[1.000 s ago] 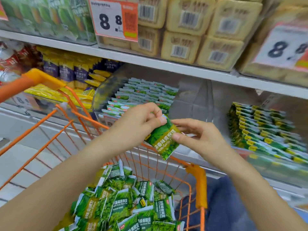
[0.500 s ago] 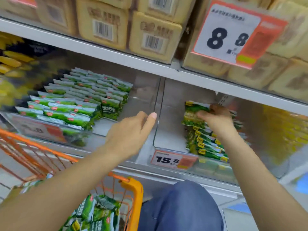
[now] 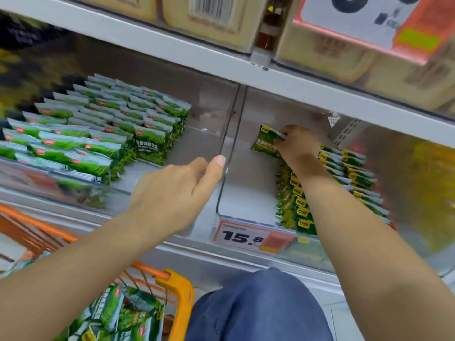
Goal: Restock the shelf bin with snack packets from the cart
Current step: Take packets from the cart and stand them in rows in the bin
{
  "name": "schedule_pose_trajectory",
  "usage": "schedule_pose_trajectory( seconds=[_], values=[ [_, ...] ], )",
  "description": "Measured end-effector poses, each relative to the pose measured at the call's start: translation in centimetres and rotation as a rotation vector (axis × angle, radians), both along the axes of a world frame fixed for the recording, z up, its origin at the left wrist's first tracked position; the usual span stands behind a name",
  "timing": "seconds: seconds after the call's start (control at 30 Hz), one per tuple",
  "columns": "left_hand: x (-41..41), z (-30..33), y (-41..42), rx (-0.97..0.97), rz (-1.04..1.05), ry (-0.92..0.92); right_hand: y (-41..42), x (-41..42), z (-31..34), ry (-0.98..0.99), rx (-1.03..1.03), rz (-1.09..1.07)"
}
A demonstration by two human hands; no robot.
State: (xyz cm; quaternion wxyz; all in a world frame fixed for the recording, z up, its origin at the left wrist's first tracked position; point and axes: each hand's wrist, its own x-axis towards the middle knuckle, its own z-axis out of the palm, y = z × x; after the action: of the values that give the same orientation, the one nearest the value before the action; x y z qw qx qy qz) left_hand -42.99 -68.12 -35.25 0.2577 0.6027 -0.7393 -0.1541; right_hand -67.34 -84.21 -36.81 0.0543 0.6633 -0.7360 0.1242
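Right hand (image 3: 296, 146) pinches a green snack packet (image 3: 266, 142) by its top edge, at the back of the clear bin (image 3: 242, 210) w/ the packet row (image 3: 330, 188), left hand (image 3: 172, 195) hangs relaxed & empty; packet looks light, soft, crinkly, prob best held by the sealed edge.

You have two hands in view: your left hand (image 3: 172, 193) hovers empty, and your right hand (image 3: 296, 143) pinches one green snack packet (image 3: 266, 141). Two clear shelf bins (image 3: 246, 193) sit side by side, each stocked with rows of packets too many and too blurred to count. One orange cart (image 3: 177, 291) shows below, and two price tags: one reading 15.8 (image 3: 243, 236), another above (image 3: 364, 20).
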Motion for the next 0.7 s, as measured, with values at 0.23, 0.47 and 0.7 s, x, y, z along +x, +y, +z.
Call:
schedule_pose_trajectory(
  seconds=[0.23,0.47,0.7],
  values=[
    [-0.3,0.7,0.1,0.050,0.016,-0.054,0.5,0.1,0.4,-0.072,-0.115,-0.058],
    [0.4,1.3,-0.2,0.211,-0.034,0.074,6.9,4.5,5.5,-0.008,-0.141,0.058],
    [8.4,3.3,6.5,-0.041,-0.205,0.262,23.4,10.7,5.2,-0.379,-0.441,0.503]
  ],
)
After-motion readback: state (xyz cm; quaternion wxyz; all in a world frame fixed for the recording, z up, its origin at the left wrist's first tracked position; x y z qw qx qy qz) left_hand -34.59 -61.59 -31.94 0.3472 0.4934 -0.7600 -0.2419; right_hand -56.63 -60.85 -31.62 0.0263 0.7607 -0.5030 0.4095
